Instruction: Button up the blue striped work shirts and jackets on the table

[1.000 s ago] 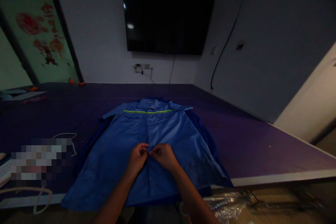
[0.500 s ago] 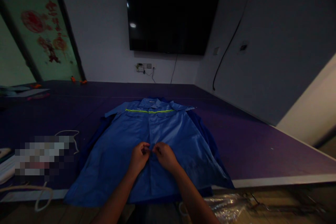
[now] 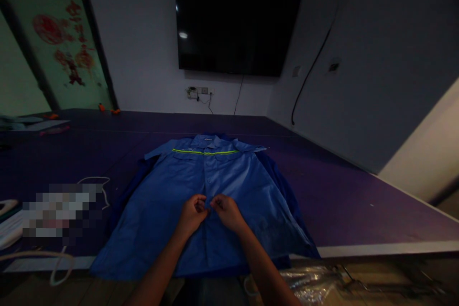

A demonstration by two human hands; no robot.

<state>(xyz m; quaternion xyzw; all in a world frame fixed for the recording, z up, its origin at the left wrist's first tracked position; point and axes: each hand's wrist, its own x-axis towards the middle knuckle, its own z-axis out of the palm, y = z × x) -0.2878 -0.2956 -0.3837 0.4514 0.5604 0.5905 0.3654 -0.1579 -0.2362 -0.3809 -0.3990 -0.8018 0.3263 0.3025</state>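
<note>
A blue short-sleeved work shirt [image 3: 154,220] lies spread face up, its collar away from me and a yellow-green stripe [image 3: 222,153] across the chest. Both my hands are at the front placket, below a visible button. My left hand [image 3: 194,213] has curled fingers pinched at the placket's left side. Facing it from the right, my right hand [image 3: 226,211] pinches the cloth close by, with a small gap between the fingertips. The button or buttonhole at the fingertips is too small to make out. Darker blue cloth [image 3: 278,179] shows under the shirt.
The shirt rests on a purple-covered table [image 3: 344,201] with a pale front edge. At left lie a blurred-out packet [image 3: 59,210] and a white cord [image 3: 59,260]. Clear plastic wrapping [image 3: 308,282] is below the front edge. A television [image 3: 236,28] hangs on the far wall.
The fingertips of my two hands have shifted slightly at the placket, and the left thumb sits a little lower and further right. The shirt lies as before; the view has moved slightly.
</note>
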